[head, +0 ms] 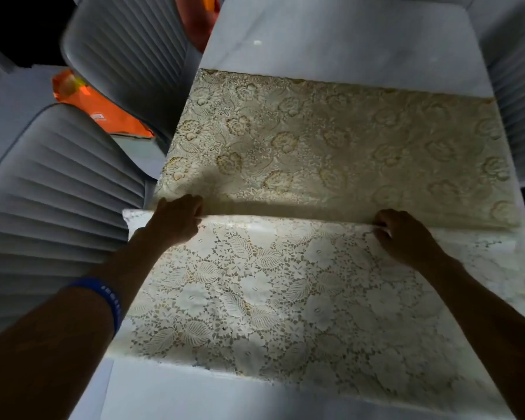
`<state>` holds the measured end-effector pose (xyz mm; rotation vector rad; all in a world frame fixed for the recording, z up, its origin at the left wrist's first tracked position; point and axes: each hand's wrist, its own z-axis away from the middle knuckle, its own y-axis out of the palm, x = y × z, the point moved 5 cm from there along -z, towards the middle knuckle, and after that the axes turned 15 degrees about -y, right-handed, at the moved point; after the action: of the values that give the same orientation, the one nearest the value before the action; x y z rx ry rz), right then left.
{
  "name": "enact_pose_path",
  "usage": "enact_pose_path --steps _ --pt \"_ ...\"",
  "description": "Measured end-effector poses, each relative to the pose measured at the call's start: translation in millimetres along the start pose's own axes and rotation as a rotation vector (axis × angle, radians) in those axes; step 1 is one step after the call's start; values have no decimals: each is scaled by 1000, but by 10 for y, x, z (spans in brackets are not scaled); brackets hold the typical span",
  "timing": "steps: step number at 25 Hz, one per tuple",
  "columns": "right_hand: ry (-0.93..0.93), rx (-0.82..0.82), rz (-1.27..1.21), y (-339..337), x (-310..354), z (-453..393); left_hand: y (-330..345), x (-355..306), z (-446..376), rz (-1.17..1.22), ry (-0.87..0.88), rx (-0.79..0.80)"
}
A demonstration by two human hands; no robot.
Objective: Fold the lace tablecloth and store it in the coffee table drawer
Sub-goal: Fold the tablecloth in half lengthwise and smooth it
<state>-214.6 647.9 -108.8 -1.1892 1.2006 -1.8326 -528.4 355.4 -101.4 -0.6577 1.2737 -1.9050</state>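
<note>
Both forearms are bare, with no sleeves showing. A blue rubbery wristband with small pale lettering [111, 301] circles the left forearm, well back from the left hand [176, 218]. The right hand [402, 234] wears nothing.

A pale marble tabletop [346, 34] under bright light. Two grey ribbed chairs [58, 189] stand at its left, an orange bag [109, 116] between them.

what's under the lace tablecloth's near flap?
Through the openwork of the near flap, more of the lace tablecloth shows gold, lying on the white table. Left hand and right hand grip the fold edge. Tabletop beneath is covered.
</note>
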Motion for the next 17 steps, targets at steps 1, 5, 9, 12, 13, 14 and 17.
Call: enact_pose_path --steps 1,5,9,12,13,14,17 --pt "9 -9 -21 -35 -46 5 -43 -26 -34 28 21 -32" --pt "84 -8 75 -183 -222 -14 -168 -231 -173 92 49 -96" --pt "122 75 240 -141 -294 -83 -187 -269 -319 -124 -69 -19" --pt "114 12 214 -141 -297 -69 -178 -298 -308 -188 -98 -139" --pt "111 -2 217 -162 -302 -46 -178 -336 -295 -184 -101 -173" --pt "114 -2 223 -179 -312 -27 -182 -376 -296 -186 -106 -195" --pt "121 -3 223 -169 -336 -41 -191 -475 -240 -156 -158 -254"
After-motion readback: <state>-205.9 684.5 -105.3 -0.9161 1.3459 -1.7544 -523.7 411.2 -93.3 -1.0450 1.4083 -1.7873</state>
